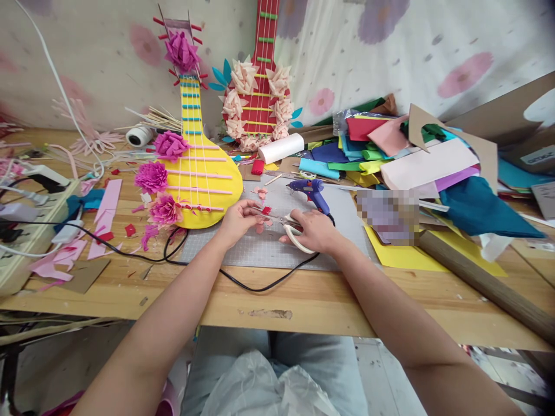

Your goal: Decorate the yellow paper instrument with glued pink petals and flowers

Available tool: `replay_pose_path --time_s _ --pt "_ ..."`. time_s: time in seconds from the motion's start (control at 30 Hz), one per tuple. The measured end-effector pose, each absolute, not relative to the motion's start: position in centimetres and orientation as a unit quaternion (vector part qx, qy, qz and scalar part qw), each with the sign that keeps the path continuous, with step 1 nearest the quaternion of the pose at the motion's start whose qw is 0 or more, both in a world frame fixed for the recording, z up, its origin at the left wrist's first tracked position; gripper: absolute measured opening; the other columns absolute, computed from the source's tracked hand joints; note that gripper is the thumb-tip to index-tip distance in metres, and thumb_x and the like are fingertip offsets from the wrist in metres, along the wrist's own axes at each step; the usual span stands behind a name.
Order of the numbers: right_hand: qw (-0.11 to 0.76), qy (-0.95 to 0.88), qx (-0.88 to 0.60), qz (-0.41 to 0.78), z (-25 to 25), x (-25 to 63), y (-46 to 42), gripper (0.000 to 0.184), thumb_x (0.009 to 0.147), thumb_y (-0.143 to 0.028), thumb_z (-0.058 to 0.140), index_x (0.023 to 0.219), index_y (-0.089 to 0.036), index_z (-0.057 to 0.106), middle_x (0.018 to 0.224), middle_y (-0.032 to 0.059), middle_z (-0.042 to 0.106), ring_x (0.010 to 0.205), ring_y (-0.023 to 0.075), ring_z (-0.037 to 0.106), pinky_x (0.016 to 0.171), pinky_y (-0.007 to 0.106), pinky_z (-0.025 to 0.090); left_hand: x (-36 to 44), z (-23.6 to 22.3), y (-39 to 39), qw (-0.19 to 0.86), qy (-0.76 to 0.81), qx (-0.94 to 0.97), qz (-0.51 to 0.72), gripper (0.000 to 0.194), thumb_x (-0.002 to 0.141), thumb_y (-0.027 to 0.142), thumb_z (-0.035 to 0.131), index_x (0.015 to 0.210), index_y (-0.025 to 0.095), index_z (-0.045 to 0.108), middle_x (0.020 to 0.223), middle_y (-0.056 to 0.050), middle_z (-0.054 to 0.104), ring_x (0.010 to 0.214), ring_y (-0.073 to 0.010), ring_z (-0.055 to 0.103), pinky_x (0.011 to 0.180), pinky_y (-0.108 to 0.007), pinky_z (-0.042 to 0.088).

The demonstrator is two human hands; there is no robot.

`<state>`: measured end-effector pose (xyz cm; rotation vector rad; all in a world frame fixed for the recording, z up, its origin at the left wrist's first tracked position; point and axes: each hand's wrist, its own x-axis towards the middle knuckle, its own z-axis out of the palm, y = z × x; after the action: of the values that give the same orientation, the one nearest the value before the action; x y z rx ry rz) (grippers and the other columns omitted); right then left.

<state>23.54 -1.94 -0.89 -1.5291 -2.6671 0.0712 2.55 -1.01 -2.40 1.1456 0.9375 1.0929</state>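
Observation:
My right hand [313,231] is wrapped round white-handled scissors [301,241], whose blades point left. Close to the blade tips, my left hand [240,222] pinches a small red piece [266,211], possibly paper. Pink scraps [260,193] lie on the grey cutting mat [234,252] around the hands. A purple hot glue gun [313,193] rests on the mat just beyond my right hand. To the left of my left hand, a yellow paper lute [212,173] with pink and magenta paper flowers [165,208] leans back.
A red lute [262,86] with pale flowers stands behind. Colourful folded paper [377,141] is heaped at back right. A brown roll [481,283] lies at the right. A black cable [255,289] loops across the table front; a power strip [43,225] sits left.

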Motion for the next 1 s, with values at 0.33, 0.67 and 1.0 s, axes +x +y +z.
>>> replay_pose_path --time_s 0.33,0.67,1.0 --pt "0.024 -0.863 -0.505 0.008 -0.88 23.35 -1.89 0.06 0.073 -0.074 0.037 0.089 -0.018 0.054 0.069 0.0065 0.064 0.068 0.0216 0.057 0.06 0.028 0.026 2.64 -2.21 -1.08 0.604 0.41 0.494 0.473 0.037 0.054 0.025 0.076 0.084 0.014 0.056 0.071 -0.003 0.069 0.058 -0.0156 0.063 0.052 -0.027 0.05" --pt "0.023 -0.862 -0.506 0.012 -0.91 23.56 -1.78 0.058 0.074 -0.073 0.038 0.089 -0.019 0.054 0.071 0.0066 0.065 0.069 0.0216 0.058 0.06 0.028 0.027 2.83 -1.71 -1.34 0.609 0.421 0.482 0.469 0.039 0.053 0.026 0.077 0.083 0.013 0.055 0.071 -0.004 0.069 0.065 -0.0191 0.066 0.053 -0.027 0.05" --pt "0.027 -0.866 -0.499 0.021 -0.87 23.23 -1.95 0.06 0.073 -0.074 0.039 0.09 -0.019 0.053 0.071 0.0061 0.065 0.068 0.0212 0.057 0.061 0.028 0.026 2.87 -1.81 -1.29 0.606 0.419 0.472 0.483 0.041 0.051 0.028 0.078 0.083 0.013 0.055 0.069 -0.003 0.068 0.062 -0.0184 0.066 0.053 -0.027 0.051"
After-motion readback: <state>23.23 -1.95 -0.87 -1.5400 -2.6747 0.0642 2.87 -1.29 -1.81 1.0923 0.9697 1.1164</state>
